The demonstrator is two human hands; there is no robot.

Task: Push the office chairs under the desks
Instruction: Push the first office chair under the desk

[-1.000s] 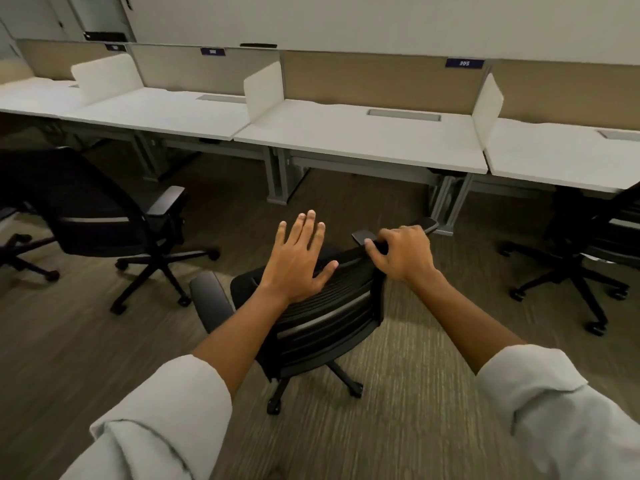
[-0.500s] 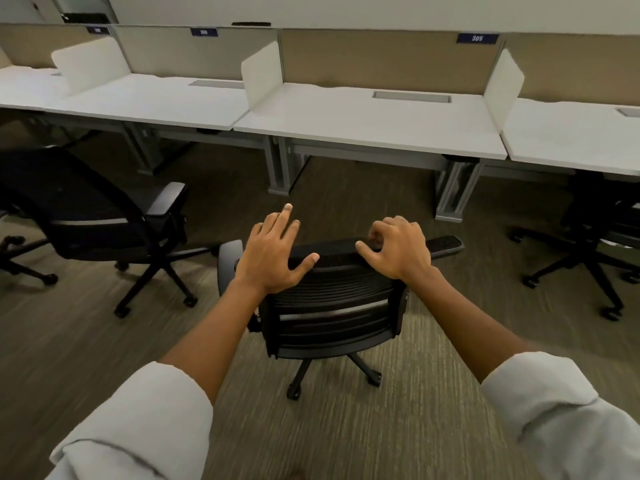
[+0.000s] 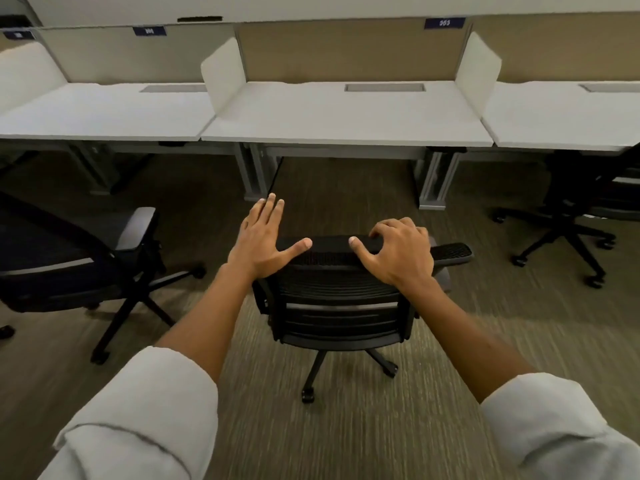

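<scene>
A black mesh-backed office chair (image 3: 341, 306) stands on the carpet in front of the middle white desk (image 3: 346, 116), its back facing me squarely. My right hand (image 3: 398, 252) curls over the top right edge of the backrest and grips it. My left hand (image 3: 265, 237) lies flat at the top left corner of the backrest, fingers straight and together, thumb along the top edge. The seat is hidden behind the backrest. One armrest (image 3: 452, 251) sticks out to the right.
A second black chair (image 3: 69, 265) stands at the left, away from its desk (image 3: 100, 114). A third chair (image 3: 581, 209) sits partly under the right desk (image 3: 568, 116). Grey desk legs (image 3: 434, 181) frame the gap under the middle desk. White dividers (image 3: 221, 77) separate the desks.
The chair has turned so its back faces me squarely and it has rolled closer to the middle desk. Both hands moved forward with it; my left hand now rests on the backrest's corner.
</scene>
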